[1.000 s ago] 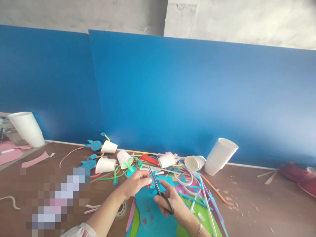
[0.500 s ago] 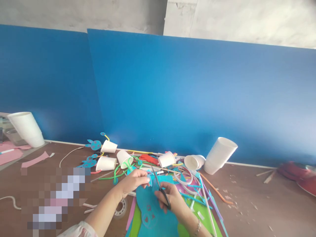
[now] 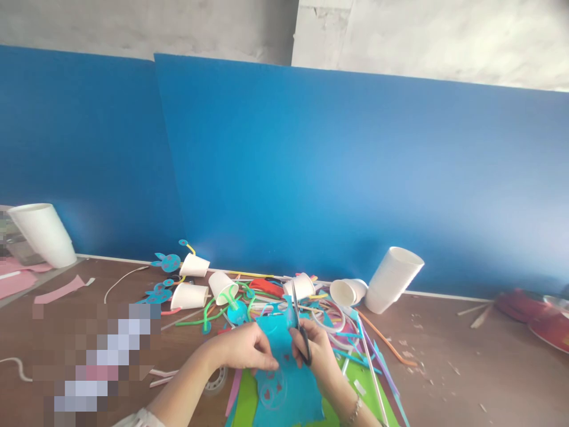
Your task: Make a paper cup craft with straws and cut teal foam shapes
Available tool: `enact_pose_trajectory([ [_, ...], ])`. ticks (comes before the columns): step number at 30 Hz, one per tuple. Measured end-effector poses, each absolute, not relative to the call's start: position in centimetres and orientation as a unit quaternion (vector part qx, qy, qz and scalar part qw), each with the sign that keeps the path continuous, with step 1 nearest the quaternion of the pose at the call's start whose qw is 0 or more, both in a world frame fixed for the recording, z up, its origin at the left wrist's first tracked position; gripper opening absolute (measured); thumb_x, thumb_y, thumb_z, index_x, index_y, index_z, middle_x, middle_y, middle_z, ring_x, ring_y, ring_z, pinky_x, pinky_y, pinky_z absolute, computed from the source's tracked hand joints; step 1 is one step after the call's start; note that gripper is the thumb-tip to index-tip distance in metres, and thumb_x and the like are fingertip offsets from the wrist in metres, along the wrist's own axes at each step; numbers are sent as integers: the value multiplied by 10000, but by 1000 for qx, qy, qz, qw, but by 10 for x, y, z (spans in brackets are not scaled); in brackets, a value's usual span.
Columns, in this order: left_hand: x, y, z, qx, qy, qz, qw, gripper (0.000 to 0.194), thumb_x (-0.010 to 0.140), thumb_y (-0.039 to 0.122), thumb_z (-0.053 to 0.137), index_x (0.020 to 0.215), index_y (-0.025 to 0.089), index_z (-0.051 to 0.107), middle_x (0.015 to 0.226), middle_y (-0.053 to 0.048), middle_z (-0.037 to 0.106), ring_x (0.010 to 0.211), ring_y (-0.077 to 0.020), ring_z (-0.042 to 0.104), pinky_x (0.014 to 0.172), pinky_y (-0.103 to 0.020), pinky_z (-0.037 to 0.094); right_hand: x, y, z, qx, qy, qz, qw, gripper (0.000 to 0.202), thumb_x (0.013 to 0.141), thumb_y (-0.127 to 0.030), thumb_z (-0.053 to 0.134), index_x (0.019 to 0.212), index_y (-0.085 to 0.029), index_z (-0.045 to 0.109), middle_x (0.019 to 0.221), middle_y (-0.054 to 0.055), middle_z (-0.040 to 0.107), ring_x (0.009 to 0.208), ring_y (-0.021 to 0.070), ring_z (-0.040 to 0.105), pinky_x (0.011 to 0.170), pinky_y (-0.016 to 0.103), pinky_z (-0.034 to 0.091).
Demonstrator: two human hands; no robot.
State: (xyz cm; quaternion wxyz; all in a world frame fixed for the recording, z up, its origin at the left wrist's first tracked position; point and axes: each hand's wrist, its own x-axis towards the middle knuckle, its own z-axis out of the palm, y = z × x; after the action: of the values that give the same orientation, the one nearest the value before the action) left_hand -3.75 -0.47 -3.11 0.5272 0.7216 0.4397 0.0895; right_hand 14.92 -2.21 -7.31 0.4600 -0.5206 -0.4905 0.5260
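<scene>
My right hand (image 3: 316, 350) is wrapped round dark-handled scissors (image 3: 304, 341), their blades pointing up and away from me. A small cut piece of blue paper (image 3: 290, 311) stands beside the blades at my right fingertips. Below lies a larger blue paper sheet (image 3: 293, 394) with a round face and small reddish shapes drawn on it. My left hand (image 3: 246, 349) reaches over the sheet's left side, thumb and fingers closed together on it near the drawing. The undersides of those fingers are hidden.
Green sheets (image 3: 244, 403) lie under the blue one. Beyond sit loose white paper cups (image 3: 299, 287), bent straws and blue paper rabbit heads (image 3: 170, 263). A cup stack (image 3: 393, 279) leans at right, another stack (image 3: 44, 234) at left. A tape roll (image 3: 216, 381) lies by my left forearm.
My left hand has left the small blue piece and moved down towards me onto the sheet. The piece is now by the scissors at my right hand. The sheet has shifted slightly right.
</scene>
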Motion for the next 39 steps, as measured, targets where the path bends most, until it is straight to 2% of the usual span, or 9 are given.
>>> enact_pose_trajectory([
  [3, -35, -2, -26, 672, 446, 255, 534, 257, 691, 424, 644, 651, 172, 671, 548, 17, 546, 515, -117, 429, 482, -230, 294, 149, -21, -75, -518, -524, 522, 429, 339, 683, -474, 671, 665, -203, 468, 360, -80, 472, 276, 65, 360, 336, 196, 263],
  [6, -31, 2, -25, 601, 482, 440, 462, 288, 659, 345, 664, 903, 194, 641, 875, -35, 610, 788, -173, 527, 637, -236, 389, 147, -24, -77, -505, -561, 523, 396, 292, 715, -427, 638, 644, -202, 466, 383, -78, 466, 282, 56, 346, 315, 184, 236],
  [8, -30, 4, -27, 588, 488, 440, 473, 345, 628, 322, 675, 943, 191, 621, 908, -45, 593, 822, -182, 525, 658, -246, 392, 146, -26, -76, -499, -573, 527, 381, 272, 718, -394, 639, 637, -203, 464, 397, -79, 462, 294, 53, 342, 315, 181, 235],
  [13, -32, 7, -33, 573, 459, 371, 569, 224, 640, 353, 642, 720, 171, 540, 586, 58, 436, 555, -100, 386, 545, -232, 286, 146, -28, -68, -478, -557, 551, 396, 286, 701, -420, 664, 681, -196, 488, 382, -83, 470, 295, 56, 350, 331, 184, 230],
  [21, -40, 3, -29, 601, 375, 317, 631, 206, 639, 323, 646, 732, 176, 536, 647, 50, 468, 639, -114, 418, 584, -227, 295, 156, -28, -57, -479, -488, 586, 435, 335, 678, -461, 659, 791, -176, 524, 381, -81, 504, 287, 53, 357, 329, 179, 162],
  [24, -39, 1, -24, 636, 386, 299, 598, 238, 685, 378, 622, 792, 167, 597, 681, 40, 469, 662, -123, 415, 609, -236, 307, 157, -28, -56, -476, -484, 604, 417, 303, 675, -431, 659, 769, -184, 512, 367, -84, 498, 272, 48, 338, 324, 184, 124],
  [29, -32, -1, -24, 683, 436, 281, 515, 153, 672, 319, 629, 663, 167, 613, 596, 35, 491, 613, -128, 417, 583, -246, 304, 156, -26, -57, -468, -486, 617, 406, 303, 682, -431, 665, 767, -183, 513, 373, -84, 493, 281, 48, 336, 331, 187, 121],
  [35, -29, 5, -33, 446, 444, 474, 616, 251, 662, 388, 680, 790, 191, 591, 714, -14, 659, 714, -173, 575, 652, -259, 383, 150, -31, -51, -444, -501, 558, 492, 339, 778, -462, 615, 925, -168, 533, 520, -48, 571, 379, 52, 352, 387, 189, 209],
  [39, -27, 10, -43, 319, 438, 567, 620, 277, 566, 350, 778, 687, 177, 599, 675, 27, 587, 673, -120, 525, 636, -219, 378, 142, -38, -52, -428, -534, 557, 470, 322, 756, -449, 638, 878, -168, 539, 485, -55, 554, 398, 72, 414, 419, 195, 296],
])
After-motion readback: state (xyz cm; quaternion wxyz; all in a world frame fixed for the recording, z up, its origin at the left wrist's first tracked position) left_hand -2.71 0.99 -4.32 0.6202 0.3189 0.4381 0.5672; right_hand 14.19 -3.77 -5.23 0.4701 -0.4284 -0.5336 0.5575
